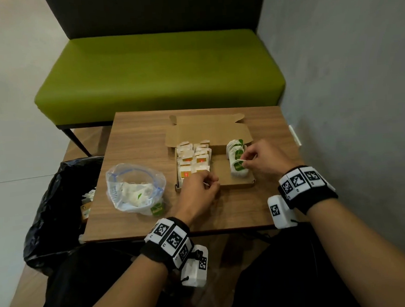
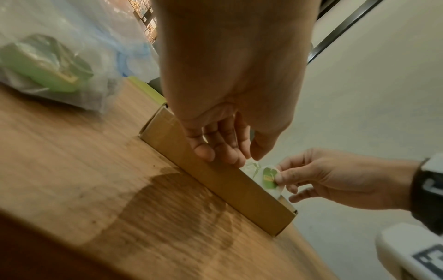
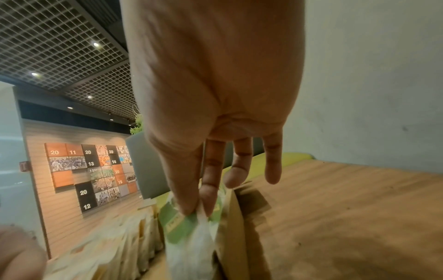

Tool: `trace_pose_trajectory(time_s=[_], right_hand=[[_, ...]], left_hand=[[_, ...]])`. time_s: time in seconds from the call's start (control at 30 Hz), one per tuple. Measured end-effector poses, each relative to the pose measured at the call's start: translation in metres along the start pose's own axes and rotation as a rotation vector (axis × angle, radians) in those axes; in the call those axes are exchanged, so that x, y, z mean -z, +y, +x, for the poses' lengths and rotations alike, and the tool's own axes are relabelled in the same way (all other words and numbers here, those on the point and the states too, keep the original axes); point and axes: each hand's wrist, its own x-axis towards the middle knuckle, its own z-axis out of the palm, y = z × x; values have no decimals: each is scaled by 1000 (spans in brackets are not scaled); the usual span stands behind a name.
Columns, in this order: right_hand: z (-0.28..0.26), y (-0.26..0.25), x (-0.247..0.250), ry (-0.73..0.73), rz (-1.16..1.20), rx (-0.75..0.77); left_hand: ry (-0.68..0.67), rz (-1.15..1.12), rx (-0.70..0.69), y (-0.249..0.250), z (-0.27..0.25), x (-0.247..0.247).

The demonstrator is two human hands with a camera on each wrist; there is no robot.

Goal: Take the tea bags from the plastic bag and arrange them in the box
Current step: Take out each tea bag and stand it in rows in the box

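An open cardboard box [image 1: 235, 185] sits on the wooden table [image 1: 237, 213]. Its left half holds rows of orange-tagged tea bags [image 1: 192, 161]; a row of green-tagged tea bags [image 1: 234, 148] stands at its right. My right hand [image 1: 244, 161] pinches the front green-tagged tea bag [image 1: 238, 167] between thumb and forefinger [image 3: 189, 199], low inside the box. My left hand [image 1: 210, 180] hovers at the box's front wall [image 2: 215, 180], fingers [image 2: 203, 151] loosely curled with nothing in them. The clear plastic bag [image 1: 134, 189], left of the box, holds more tea bags.
A black rubbish bag [image 1: 56, 199] hangs open beside the table's left edge. A green bench [image 1: 157, 70] stands behind the table and a grey wall [image 1: 348, 95] runs close along the right. The box lid [image 1: 207, 131] lies folded back.
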Motion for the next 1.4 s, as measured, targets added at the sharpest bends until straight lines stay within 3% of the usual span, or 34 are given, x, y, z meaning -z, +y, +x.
trace_pose_trajectory(time_s=[0.33,0.47,0.63,0.7,0.8,0.97,1.03,1.23,1.4], right_hand=[[12,-2,-28,274,-119,-82],[7,-1,-29,382,-48,-34],[-14,-30,-33,481,33,90],[-26,-54,-41,427,78,149],[-47,-98,-60,207,111,212],[-59,-150,-110,60,140,78],[-59,-162,-127,49,167,22],[-56,-174,-142,110,213,-87],[-59,-169,-138,114,295,17]], left_hand=[[4,7,-26,0,-4,-1],[-18,-8,-46,4,-12,5],[136,17,-128,10,-27,42],[274,102,-161,7,-29,65],[395,434,-145,-7,-23,103],[140,763,41,-38,-11,146],[123,814,48,-44,-13,148],[278,750,91,-51,-38,157],[247,705,103,-58,-58,160]])
